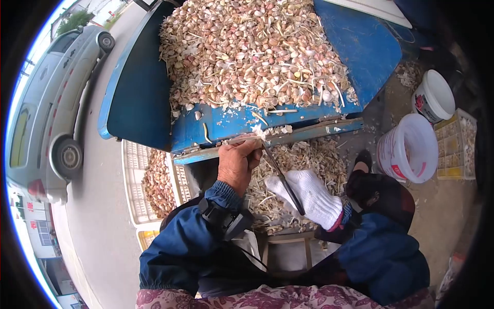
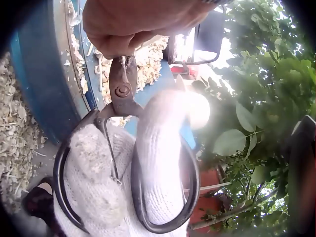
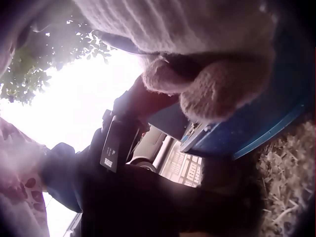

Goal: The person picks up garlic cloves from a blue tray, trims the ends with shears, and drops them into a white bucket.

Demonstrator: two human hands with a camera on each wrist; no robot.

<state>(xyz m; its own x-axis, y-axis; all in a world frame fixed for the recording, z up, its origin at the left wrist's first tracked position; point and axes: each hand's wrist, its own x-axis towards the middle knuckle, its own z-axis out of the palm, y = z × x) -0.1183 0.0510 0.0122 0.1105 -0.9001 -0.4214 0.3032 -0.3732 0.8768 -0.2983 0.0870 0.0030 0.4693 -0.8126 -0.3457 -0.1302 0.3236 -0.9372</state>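
My bare left hand is at the front ledge of a blue metal trough, fingers curled. It pinches a pale piece of garlic, mostly hidden by the fingers; I cannot tell whether it is a clove or a stalk. In a white knit glove, my right hand grips dark metal scissors, its fingers through the big loop handles. The blades point to the left hand, their tips right at its fingertips. A heap of garlic cloves with loose stalks fills the trough beyond.
Below the ledge lies a pile of garlic skins and stalks. A white plastic crate with cloves stands at left, white buckets and a yellowish crate at right. A van is parked on the road.
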